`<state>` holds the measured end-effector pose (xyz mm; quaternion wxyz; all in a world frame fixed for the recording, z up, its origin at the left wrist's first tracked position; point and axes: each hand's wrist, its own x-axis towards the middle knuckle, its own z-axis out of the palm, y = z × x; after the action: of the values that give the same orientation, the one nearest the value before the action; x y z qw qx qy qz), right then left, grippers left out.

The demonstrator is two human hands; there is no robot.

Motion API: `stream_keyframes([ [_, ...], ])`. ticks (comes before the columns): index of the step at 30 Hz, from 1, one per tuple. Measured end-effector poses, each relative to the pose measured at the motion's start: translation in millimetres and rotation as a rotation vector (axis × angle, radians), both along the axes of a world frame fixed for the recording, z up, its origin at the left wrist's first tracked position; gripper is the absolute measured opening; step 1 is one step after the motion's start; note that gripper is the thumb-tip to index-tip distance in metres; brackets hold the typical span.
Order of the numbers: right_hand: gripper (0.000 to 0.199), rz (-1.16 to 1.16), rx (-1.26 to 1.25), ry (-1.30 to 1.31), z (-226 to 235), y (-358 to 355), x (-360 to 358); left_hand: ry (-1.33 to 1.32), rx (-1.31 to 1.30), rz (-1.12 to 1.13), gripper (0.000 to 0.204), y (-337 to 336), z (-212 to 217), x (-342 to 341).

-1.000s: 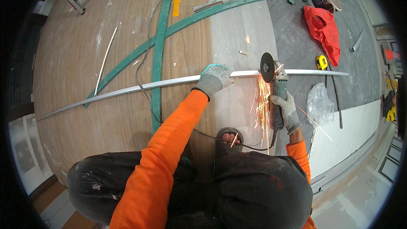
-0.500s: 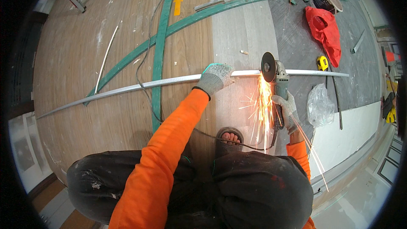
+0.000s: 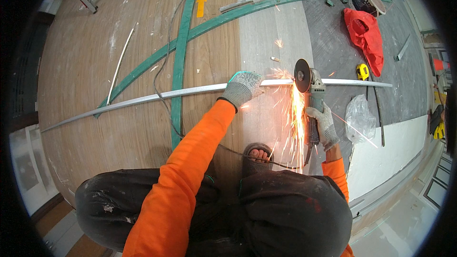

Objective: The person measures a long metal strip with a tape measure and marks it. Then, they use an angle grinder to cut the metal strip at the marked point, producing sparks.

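Observation:
My left hand (image 3: 243,89), in a grey knit glove, is closed round a long thin metal strip (image 3: 195,90) that runs across the floor from left to right. My right hand (image 3: 324,124), gloved too, grips the body of an angle grinder (image 3: 316,96). The grinder's dark disc (image 3: 302,75) stands upright against the strip, to the right of my left hand. Bright sparks (image 3: 298,123) stream from the contact toward my right foot, and a few fly off to other sides. The fingers of my right hand are partly hidden behind the grinder.
Two green strips (image 3: 179,62) cross beneath the metal strip. A grey cord (image 3: 167,52) winds over the floor to the grinder. On the right lie a yellow tape measure (image 3: 362,71), a red cloth (image 3: 364,35), a clear plastic bag (image 3: 360,119) and a bucket (image 3: 369,2). My sandalled foot (image 3: 257,157) is near the sparks.
Both hands, the grinder and the strip stay almost in place. More sparks now spray around the disc and toward my left hand.

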<state>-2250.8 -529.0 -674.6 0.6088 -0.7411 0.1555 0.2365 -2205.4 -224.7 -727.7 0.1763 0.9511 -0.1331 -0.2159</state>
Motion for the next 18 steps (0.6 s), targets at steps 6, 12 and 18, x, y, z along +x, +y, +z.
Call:
stream_keyframes([
  [6,0.044,0.022,0.012,-0.019,-0.4,-4.6,1.8,0.152,0.027,0.003,0.046,-7.3,12.9,7.6],
  [12,0.043,0.02,0.018,-0.025,2.1,1.6,2.1,-0.038,-0.009,-0.016,0.056,2.8,-8.1,-0.2],
  [18,0.042,0.025,-0.015,-0.015,-2.2,-6.0,2.7,0.095,-0.012,-0.009,0.058,-3.3,12.0,4.8],
])
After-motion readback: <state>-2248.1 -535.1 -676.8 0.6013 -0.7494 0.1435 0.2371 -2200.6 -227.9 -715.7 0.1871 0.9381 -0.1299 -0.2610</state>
